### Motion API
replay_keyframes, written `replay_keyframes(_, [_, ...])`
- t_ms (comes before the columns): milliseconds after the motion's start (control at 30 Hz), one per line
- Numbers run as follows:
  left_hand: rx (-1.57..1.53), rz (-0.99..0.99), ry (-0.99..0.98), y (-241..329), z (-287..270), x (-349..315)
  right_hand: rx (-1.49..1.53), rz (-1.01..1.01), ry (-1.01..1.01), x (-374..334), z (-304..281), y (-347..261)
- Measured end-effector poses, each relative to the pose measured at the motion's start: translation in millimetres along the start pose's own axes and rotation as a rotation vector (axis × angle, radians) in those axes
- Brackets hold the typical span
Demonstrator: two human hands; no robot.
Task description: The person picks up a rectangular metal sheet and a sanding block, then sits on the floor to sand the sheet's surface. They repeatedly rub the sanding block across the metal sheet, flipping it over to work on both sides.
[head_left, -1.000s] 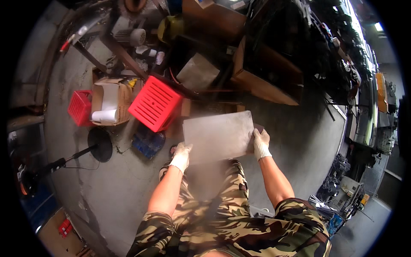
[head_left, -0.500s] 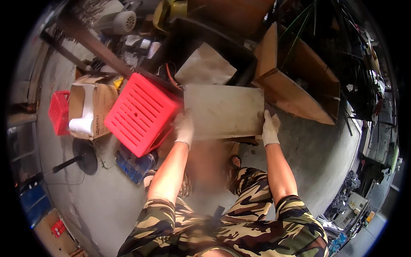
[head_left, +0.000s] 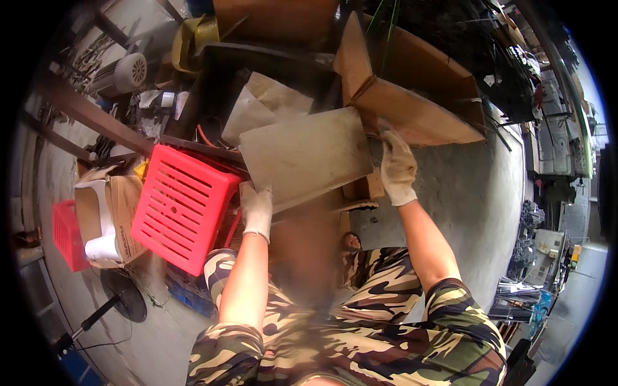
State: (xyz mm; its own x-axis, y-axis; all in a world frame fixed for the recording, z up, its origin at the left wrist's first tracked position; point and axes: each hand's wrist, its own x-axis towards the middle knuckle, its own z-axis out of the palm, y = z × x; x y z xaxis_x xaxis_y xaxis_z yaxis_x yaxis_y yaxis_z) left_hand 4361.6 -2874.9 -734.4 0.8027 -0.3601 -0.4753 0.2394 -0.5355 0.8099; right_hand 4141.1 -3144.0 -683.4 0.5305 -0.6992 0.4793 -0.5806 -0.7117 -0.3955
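A flat, rectangular grey-beige sheet [head_left: 309, 154] lies tilted in front of me, its right side higher than its left. My left hand [head_left: 257, 211], in a white knit glove, grips the sheet at its lower left corner. My right hand [head_left: 399, 168], also gloved with a soiled palm side, is just off the sheet's right edge with fingers stretched upward. Its fingertips are near the lower wall of an open cardboard box [head_left: 418, 116]. Beyond the sheet, creased beige sheets [head_left: 270, 103] lie in a dark bin [head_left: 222, 61].
A red slatted plastic stool [head_left: 183, 206] stands tipped close to my left hand. Further left are a small cardboard box [head_left: 125, 215], another red plastic piece [head_left: 67, 235] and a round black stand base [head_left: 123, 296]. A yellow container [head_left: 193, 42] sits at the back.
The sheet has turned anticlockwise. My right hand has come off its right edge and shifted up, while the left still holds on. The view has swung to the right.
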Motion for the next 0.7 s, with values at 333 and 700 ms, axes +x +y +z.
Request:
replay_keyframes(333, [-0.234,-0.01,0.033,-54.1,-16.5,15.4,-0.144,-0.084,-0.221,-78.0,44.1,-71.5])
replay_keyframes(700, [0.487,0.34,0.218,25.0,-88.8,23.9,-0.402,-0.021,-0.403,-82.3,41.5,-93.3])
